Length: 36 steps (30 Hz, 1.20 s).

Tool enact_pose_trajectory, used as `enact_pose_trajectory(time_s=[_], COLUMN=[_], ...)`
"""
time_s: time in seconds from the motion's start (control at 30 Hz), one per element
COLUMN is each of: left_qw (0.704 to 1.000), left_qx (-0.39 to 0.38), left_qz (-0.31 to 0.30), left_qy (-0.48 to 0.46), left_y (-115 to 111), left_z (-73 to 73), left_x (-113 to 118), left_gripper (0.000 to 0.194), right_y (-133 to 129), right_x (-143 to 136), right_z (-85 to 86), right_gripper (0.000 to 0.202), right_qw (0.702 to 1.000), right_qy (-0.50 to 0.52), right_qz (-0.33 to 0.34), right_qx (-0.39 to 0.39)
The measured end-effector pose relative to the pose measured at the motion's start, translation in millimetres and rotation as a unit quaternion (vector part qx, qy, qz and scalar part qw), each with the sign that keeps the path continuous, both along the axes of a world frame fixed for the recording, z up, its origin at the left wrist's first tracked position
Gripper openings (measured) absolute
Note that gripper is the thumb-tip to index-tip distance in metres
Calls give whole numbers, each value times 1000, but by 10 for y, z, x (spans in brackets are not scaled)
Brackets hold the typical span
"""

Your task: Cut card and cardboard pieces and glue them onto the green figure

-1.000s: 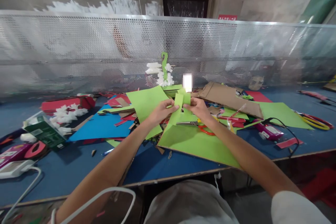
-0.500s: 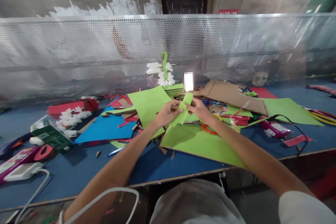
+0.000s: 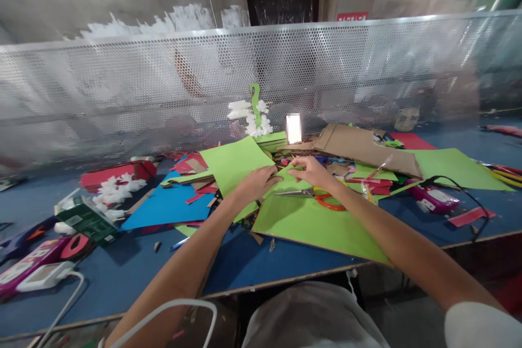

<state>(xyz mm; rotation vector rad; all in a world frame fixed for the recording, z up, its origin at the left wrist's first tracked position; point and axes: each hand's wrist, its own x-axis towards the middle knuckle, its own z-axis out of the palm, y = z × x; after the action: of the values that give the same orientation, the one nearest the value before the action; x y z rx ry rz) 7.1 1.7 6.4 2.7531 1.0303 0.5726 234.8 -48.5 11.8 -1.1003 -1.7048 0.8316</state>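
My left hand [image 3: 258, 180] has its fingers bent over the left side of a light green paper piece [image 3: 284, 179]. Thumb and forefinger of my right hand [image 3: 313, 171] pinch the same piece at its upper right. The piece lies low and slanted between both hands. Just below it are scissors with orange handles [image 3: 331, 204], blades toward the left, on a large green sheet [image 3: 314, 223]. Another green sheet [image 3: 236, 160] lies beside my left hand.
Brown cardboard [image 3: 362, 147] and red and green scraps cover the middle of the blue table [image 3: 240, 263]. A blue sheet [image 3: 175, 207] and a green box [image 3: 87, 220] lie left. A purple device [image 3: 434, 198] sits right. A perforated metal screen [image 3: 155, 87] stands behind.
The green paper piece, upright and crossed or folded between my fingers before, is now lower and flatter. My hands have moved slightly down and apart, and the scissors show more.
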Motion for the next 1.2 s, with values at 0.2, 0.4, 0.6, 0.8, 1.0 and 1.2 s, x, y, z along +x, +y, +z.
enact_pose_trajectory(time_s=[0.2, 0.4, 0.6, 0.8, 1.0, 1.2], left_qw=[999, 998, 996, 992, 994, 994], left_qx=[-45, -30, -27, -20, 0, 14], left_qz=[25, 28, 3, -6, 5, 29], left_qy=[11, 41, 88, 122, 111, 108], left_y=[31, 84, 103, 124, 86, 82], left_z=[-11, -2, -23, -60, -122, -118], left_x=[-74, -125, -132, -137, -57, -57], left_gripper=[36, 37, 44, 48, 47, 45], right_y=[77, 143, 197, 187, 205, 206], right_x=[95, 220, 261, 272, 254, 274], right_z=[-49, -104, -163, -169, -219, -215], right_gripper=[15, 31, 27, 27, 35, 32], right_qw=[999, 990, 959, 955, 954, 954], right_qy=[10, -141, -280, -294, -295, -297], right_qz=[-42, -5, -16, -14, -15, -19], right_qx=[-12, -22, 36, 34, 50, 38])
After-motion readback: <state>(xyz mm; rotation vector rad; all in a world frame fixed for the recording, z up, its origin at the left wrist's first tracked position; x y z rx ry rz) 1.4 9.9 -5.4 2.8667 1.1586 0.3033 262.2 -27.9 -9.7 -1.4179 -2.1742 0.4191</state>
